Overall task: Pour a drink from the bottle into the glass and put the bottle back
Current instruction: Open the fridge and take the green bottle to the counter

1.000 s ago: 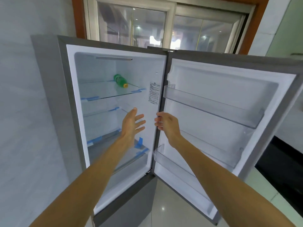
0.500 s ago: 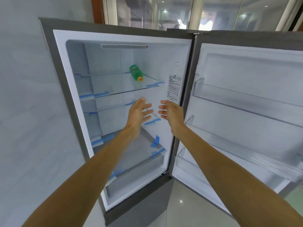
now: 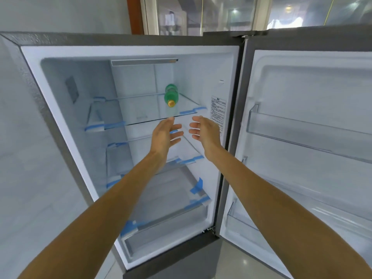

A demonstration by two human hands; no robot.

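Both arms outstretched; left hand (image 3: 165, 133), right hand (image 3: 205, 129) empty, fingers loosely spread.

I think I am in a kitchen at home. Right in front of me stands a big grey fridge (image 3: 120, 40) with its door (image 3: 302, 87) swung wide open. Inside are glass shelves (image 3: 141, 111), and the door has clear plastic bins (image 3: 302, 135). A green drink bottle (image 3: 171, 95) lies on the top shelf. Bits of blue tape (image 3: 196, 187) stick to the shelf edges. The fridge is next to a pale grey wall (image 3: 30, 158). Behind it is a window (image 3: 201, 15) with a brown wooden frame (image 3: 134, 15). The floor (image 3: 237, 258) is shiny tile.
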